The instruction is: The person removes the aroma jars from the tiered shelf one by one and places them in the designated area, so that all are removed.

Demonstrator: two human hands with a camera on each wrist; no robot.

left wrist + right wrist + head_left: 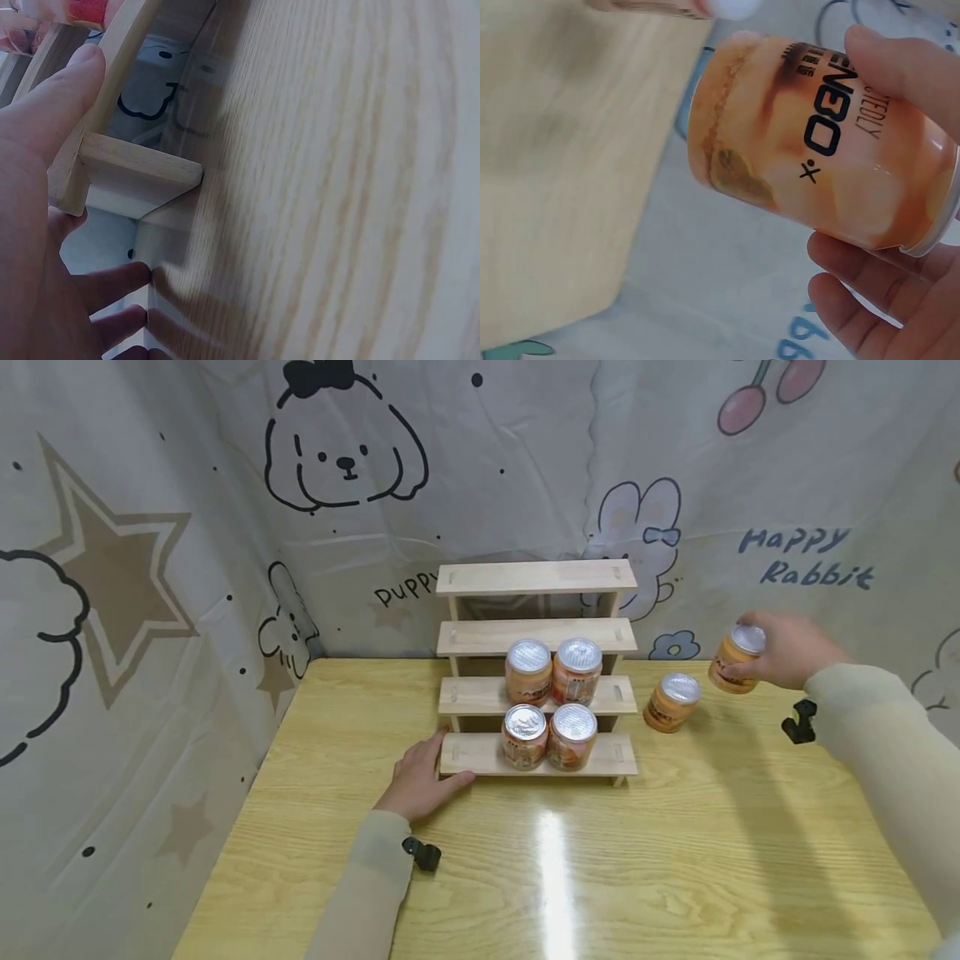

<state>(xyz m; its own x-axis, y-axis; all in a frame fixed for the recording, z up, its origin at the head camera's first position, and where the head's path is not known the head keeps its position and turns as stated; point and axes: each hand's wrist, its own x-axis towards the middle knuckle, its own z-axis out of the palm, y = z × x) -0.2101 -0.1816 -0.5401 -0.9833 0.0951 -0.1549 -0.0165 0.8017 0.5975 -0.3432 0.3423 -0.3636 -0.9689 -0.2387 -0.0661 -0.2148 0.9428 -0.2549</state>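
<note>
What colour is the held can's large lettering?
The large lettering is black, clearest in the right wrist view.

Head view: illumination is moderate and even. 1 vertical glare streak marks the tabletop (480, 877) at lower center. A long, soft shadow lies to the left of the right sleeve (885, 752). Foil lids (528, 655) return bright highlights. Left wrist view: exposure is dim with a cool cast; the fingers (116, 287) cast soft shadows. Right wrist view: large print on the held can (780, 142) is legible; a 2nd can (660, 6) at the top edge is blurred.
</note>
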